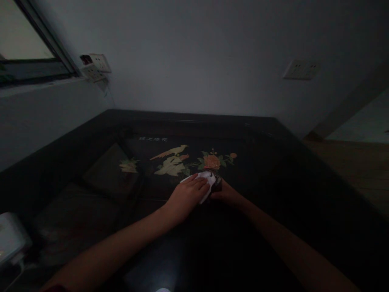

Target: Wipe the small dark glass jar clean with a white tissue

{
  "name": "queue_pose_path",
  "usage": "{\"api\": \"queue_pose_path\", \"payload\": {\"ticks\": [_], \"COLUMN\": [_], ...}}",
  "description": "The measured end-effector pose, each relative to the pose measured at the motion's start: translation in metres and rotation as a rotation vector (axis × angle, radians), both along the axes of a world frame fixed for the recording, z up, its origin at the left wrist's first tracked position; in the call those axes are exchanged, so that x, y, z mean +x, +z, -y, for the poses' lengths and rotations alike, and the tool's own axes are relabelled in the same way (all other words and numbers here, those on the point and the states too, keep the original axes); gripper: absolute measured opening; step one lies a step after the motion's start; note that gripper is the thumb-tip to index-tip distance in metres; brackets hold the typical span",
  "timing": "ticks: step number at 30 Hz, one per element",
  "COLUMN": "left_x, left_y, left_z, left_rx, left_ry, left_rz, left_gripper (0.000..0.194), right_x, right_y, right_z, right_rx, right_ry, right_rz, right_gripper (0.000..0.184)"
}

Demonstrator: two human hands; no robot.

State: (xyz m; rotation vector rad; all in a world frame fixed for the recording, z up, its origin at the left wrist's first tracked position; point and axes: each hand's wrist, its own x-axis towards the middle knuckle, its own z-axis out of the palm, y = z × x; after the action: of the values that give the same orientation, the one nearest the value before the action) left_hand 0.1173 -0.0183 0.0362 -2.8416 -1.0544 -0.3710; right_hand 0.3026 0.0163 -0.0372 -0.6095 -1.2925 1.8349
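In the head view, my left hand (191, 194) is closed over a crumpled white tissue or cloth (207, 175). It presses the white piece against a small dark, shiny rounded object (216, 183). On that object's other side, my right hand (226, 194) grips it, with the thumb toward me. The scene is dim and both hands cover much of the object, so its kind does not show. Both hands are over a dark glossy tabletop (206, 235), just in front of its picture of a bird (174, 151) and flowers (212, 162).
A white boxy device (11, 239) with a cable is at the left edge. Wall sockets (96, 67) are by the window at the left, and another socket plate (301, 69) is at the right. The tabletop's far edge (194, 114) meets the wall. Wooden floor (361, 162) shows at right.
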Motion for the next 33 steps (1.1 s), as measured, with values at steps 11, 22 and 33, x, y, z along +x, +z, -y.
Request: {"api": "queue_pose_path", "payload": {"ticks": [11, 22, 33], "left_x": [0.008, 0.015, 0.006], "left_y": [0.0, -0.008, -0.002], "left_z": [0.01, 0.016, 0.006], "left_rx": [-0.024, -0.096, -0.013], "left_ry": [-0.027, -0.021, -0.049], "left_rz": [0.067, 0.002, -0.034], "left_gripper": [0.026, 0.026, 0.021], "right_x": [-0.003, -0.007, -0.013], "right_y": [-0.012, -0.003, -0.003], "right_z": [0.0, 0.002, -0.003], "right_rx": [-0.023, -0.131, -0.212], "right_ry": [-0.056, -0.066, -0.073], "right_rz": [-0.037, -0.064, -0.111], "right_gripper": [0.076, 0.066, 0.076]}}
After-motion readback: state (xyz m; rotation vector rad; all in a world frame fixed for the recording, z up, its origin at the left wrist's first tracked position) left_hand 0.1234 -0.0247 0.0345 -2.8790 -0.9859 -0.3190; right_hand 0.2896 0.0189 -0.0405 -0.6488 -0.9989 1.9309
